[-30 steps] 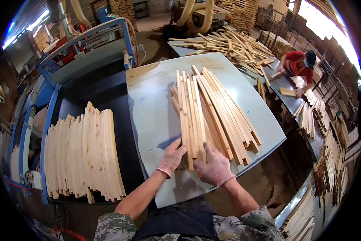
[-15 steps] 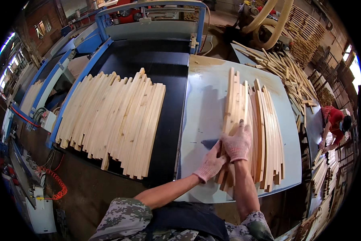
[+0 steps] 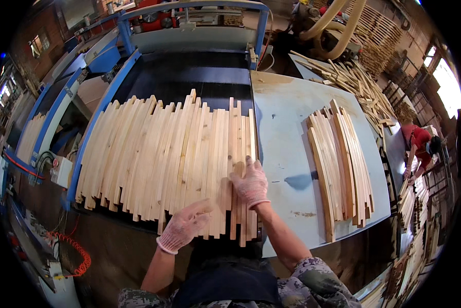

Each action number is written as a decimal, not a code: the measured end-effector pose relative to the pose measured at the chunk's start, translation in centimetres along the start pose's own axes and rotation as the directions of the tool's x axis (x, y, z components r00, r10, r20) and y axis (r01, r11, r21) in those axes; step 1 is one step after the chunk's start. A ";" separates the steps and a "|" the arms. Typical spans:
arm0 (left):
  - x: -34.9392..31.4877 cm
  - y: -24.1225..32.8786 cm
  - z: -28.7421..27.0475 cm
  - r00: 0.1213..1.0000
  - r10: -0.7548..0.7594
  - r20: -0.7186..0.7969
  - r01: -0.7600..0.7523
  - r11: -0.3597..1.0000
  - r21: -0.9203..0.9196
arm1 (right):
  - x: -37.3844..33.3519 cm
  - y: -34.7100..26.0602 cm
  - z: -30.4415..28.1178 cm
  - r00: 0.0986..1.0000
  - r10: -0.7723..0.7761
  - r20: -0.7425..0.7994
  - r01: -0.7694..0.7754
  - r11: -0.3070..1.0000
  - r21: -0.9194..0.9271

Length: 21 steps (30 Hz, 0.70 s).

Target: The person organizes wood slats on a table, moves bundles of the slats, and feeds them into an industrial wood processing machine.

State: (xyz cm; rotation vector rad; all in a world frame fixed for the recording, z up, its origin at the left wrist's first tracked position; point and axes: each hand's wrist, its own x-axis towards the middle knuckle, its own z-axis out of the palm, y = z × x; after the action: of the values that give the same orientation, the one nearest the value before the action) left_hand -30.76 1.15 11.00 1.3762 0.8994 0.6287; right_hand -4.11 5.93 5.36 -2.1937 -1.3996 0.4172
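While near the left hand [image 3: 185, 225], right hand [image 3: 251, 185] on pale wooden strips [image 3: 232, 132].

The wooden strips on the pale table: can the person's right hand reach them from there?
Probably yes: the right hand is near the right edge of the dark machine bed, and nothing visible stands between it and the table strips.

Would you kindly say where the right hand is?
In the head view, right of centre, the right hand is on wooden strips at the right edge of the black belt.
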 end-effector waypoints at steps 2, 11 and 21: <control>-0.8 -1.2 -2.1 0.999 -0.047 -0.007 0.046 0.996 -0.079 | 0.5 2.7 0.4 0.997 -0.031 -0.074 0.038 0.995 0.095; -6.0 -2.8 -17.1 0.835 0.024 -0.550 0.128 0.963 0.236 | 1.3 8.2 2.1 0.962 0.134 -0.239 0.041 0.792 0.609; -7.9 0.8 -43.3 0.253 0.332 -0.909 0.915 0.222 0.336 | 6.5 14.1 3.7 0.937 -0.033 -0.348 0.140 0.948 0.286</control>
State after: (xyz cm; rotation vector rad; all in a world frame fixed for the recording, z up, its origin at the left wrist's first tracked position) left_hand -71.04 18.61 14.69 1.5072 3.0389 0.3247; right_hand 7.34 7.84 -5.56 -1.8383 -1.1519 0.1939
